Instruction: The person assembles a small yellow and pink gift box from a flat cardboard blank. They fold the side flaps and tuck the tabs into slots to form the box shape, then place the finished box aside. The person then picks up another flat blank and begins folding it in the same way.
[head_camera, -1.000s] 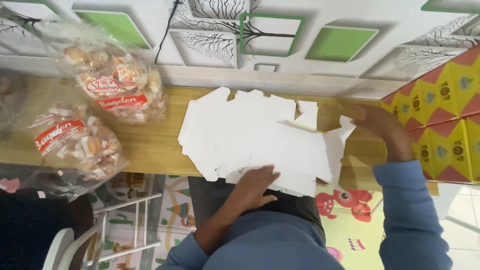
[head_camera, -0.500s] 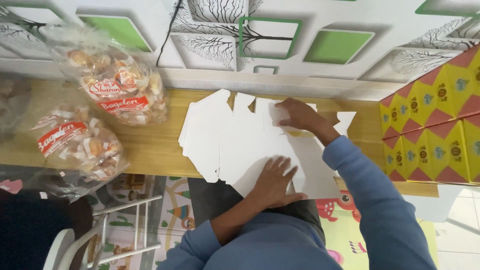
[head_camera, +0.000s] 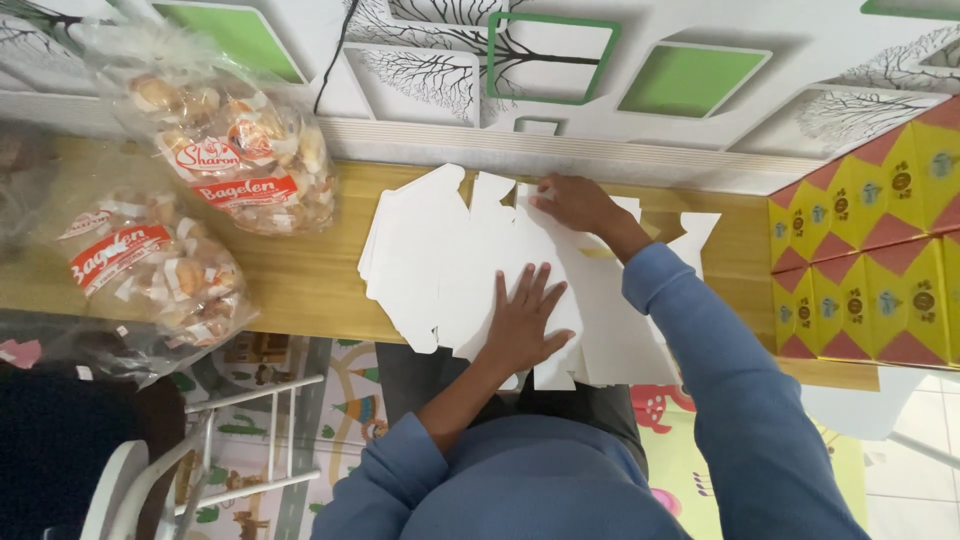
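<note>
i noted clear snack bags (head_camera: 225, 150) with red labels left, yellow boxes (head_camera: 865, 270) right; my left hand (head_camera: 525, 320) stayed spread flat on white card blanks (head_camera: 430, 250), right hand (head_camera: 575, 203) had shifted to their far edge, fingers pressed down.

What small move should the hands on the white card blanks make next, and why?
Probably lift the top blank's far edge with the right hand: its fingers already sit at that edge, while the left hand lies flat on the card blanks, pinning the pile to the table.

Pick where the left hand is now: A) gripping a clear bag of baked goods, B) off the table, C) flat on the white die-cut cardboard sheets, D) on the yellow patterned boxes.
C: the left hand lies palm-down, fingers spread, on the white die-cut cardboard sheets, apart from the bags and boxes.
</note>
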